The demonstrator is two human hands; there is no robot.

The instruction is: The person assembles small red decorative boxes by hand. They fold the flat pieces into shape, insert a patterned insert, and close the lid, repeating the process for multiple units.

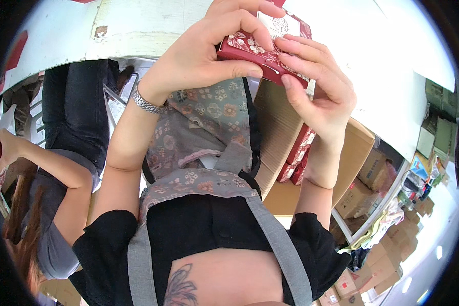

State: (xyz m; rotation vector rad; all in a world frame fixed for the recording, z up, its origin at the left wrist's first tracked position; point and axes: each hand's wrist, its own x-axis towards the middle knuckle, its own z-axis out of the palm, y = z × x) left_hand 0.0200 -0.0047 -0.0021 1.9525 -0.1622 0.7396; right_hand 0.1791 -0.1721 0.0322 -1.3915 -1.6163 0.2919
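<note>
Both hands hold a small red gift box (242, 52) with pale flowers and a white label on top, above the table's near edge. My left hand (209, 43) curves round its left side, thumb along the front face and fingers over the top. On the right side, my right hand (324, 76) has its thumb at the front corner and its fingertips on the lid. A short white strip or cord shows on the front face; I cannot tell which. The box's far side is partly hidden by my fingers.
The white table (377, 56) spans the far side. Below its edge stands an open cardboard carton (273, 130) holding several red boxes (302, 148). At left sits another person (61, 199), one hand raised. Shelving and stacked cartons (370, 268) stand at right.
</note>
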